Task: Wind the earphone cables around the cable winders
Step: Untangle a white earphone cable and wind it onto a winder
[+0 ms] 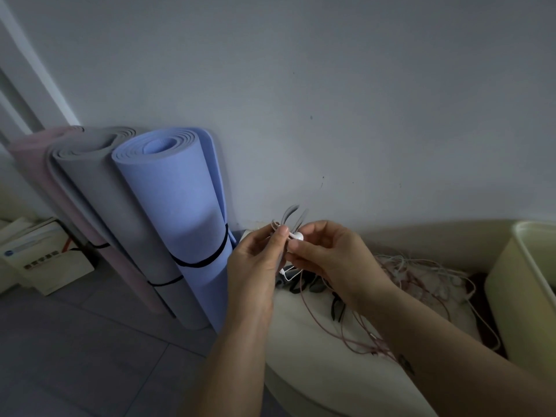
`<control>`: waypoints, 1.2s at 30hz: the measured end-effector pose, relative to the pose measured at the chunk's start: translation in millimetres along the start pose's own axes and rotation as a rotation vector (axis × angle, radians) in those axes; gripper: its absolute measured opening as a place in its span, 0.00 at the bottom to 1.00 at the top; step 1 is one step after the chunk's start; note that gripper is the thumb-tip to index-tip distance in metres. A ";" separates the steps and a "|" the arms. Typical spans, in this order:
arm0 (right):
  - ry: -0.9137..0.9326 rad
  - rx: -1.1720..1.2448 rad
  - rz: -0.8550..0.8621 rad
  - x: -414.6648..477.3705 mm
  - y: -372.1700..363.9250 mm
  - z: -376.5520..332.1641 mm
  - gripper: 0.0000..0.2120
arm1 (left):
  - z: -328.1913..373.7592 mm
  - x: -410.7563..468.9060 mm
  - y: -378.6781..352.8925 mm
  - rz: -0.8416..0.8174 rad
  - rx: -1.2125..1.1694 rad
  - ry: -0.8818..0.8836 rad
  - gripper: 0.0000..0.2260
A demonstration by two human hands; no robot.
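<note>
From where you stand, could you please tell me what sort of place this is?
Probably a room in a home: rolled exercise mats lean against a plain wall, tangled earphone cables lie on a pale cushioned seat, and a cream bin stands at the right.

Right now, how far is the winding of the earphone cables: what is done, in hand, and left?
Done: no wound set shows. In hand: the left hand holds a grey winder, the right hand pinches a white earbud against it, its cable hanging loose. Left: a tangle of cables and what look like dark winders on the cushion.
</note>
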State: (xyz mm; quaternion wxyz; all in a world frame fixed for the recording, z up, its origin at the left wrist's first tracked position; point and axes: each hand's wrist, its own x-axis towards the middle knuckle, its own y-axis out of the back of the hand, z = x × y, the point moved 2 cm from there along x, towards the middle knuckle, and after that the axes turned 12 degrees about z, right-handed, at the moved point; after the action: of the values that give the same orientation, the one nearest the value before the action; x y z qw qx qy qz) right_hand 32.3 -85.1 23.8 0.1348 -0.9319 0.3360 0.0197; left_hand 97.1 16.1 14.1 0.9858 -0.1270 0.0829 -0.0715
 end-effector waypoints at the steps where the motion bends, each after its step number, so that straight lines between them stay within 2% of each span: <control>1: 0.081 -0.099 0.034 -0.8 1.2 -1.4 0.07 | 0.2 -0.7 -0.2 0.001 -0.007 0.005 0.02; 3: 0.175 -0.185 0.071 -2.3 2.0 -3.0 0.06 | 0.2 -1.0 -0.5 -0.007 -0.013 0.011 0.02; 5: 0.189 -0.177 0.073 -2.5 2.3 -3.2 0.05 | 0.0 -0.9 -0.4 -0.025 -0.002 0.008 0.03; 9: 0.075 -0.093 0.002 -0.7 6.0 -4.0 0.05 | 1.9 -1.9 0.4 -0.092 0.028 -0.024 0.11; 11: 0.026 -0.056 -0.031 0.2 8.1 -4.3 0.05 | 2.4 -1.6 0.6 -0.126 0.035 -0.017 0.09; 13: 0.007 -0.056 -0.036 0.7 10.1 -4.6 0.04 | 3.1 -1.5 0.3 -0.148 0.011 0.015 0.10; 15: 0.001 -0.057 -0.040 0.8 11.3 -5.6 0.04 | 3.5 -0.6 0.6 -0.171 -0.005 0.030 0.14; 18: 0.012 -0.053 -0.058 0.7 13.1 -8.3 0.08 | 4.2 -1.3 0.8 -0.197 -0.023 0.046 0.17; 24: 0.129 -0.164 -0.013 -1.0 16.0 -9.4 0.09 | 0.3 1.6 -1.4 -0.092 0.010 0.034 0.07; 26: 0.068 -0.080 -0.007 -0.7 16.9 -7.2 0.10 | 0.1 3.8 -0.5 -0.053 -0.018 0.052 0.06; 30: -0.059 0.085 -0.015 -0.7 14.7 -3.1 0.04 | -1.2 2.5 -1.8 -0.047 -0.014 0.046 0.05; 36: -0.067 0.094 0.028 0.1 13.3 0.6 0.01 | -4.3 -2.2 -6.1 -0.051 0.044 -0.002 0.05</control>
State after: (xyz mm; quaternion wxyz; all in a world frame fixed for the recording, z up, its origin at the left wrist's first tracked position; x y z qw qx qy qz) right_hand 24.1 -94.8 20.0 0.1894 -0.9185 0.3450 0.0370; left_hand 93.5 9.5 11.9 0.9863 -0.1072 0.0772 -0.0985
